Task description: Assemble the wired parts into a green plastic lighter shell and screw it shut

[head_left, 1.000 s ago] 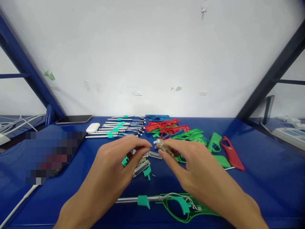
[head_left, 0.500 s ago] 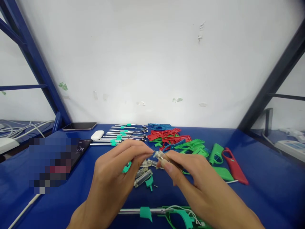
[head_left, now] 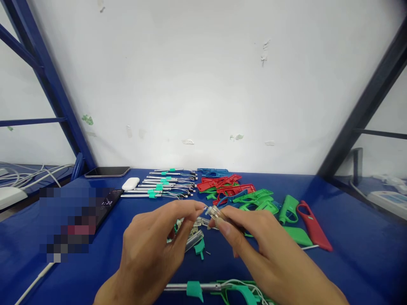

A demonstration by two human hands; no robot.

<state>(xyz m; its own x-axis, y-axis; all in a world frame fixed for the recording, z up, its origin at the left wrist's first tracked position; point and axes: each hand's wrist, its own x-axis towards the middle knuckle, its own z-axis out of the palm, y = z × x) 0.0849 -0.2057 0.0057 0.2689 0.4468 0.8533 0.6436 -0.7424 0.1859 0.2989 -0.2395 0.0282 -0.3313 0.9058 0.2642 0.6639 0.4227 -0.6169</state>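
My right hand (head_left: 254, 237) grips a clear plastic lighter fuel tank (head_left: 215, 212), its valve end turned to the left. Close to that end, my left hand (head_left: 155, 245) has thumb and forefinger pinched together; whatever tiny thing is between them I cannot make out. Under the hands lie more clear tanks (head_left: 194, 240), partly covered by the left fingers, and a teal plastic trigger (head_left: 199, 248). Nearest to me, a metal lighter tube (head_left: 206, 287) with a teal piece and white wires rests in a green half shell, which the right forearm partly hides.
Several metal tubes with teal pieces and wires (head_left: 159, 186) lie in a row at back left. Red shells (head_left: 219, 182), green shells (head_left: 257, 199) and a red handle (head_left: 314, 226) spread to the right. A phone (head_left: 107, 171) and a white case (head_left: 130, 183) sit at left.
The left fingertips have shifted slightly and stay near the tank's valve end. The right hand keeps its hold. The whole view has tipped slightly, so everything on the table sits a little lower.
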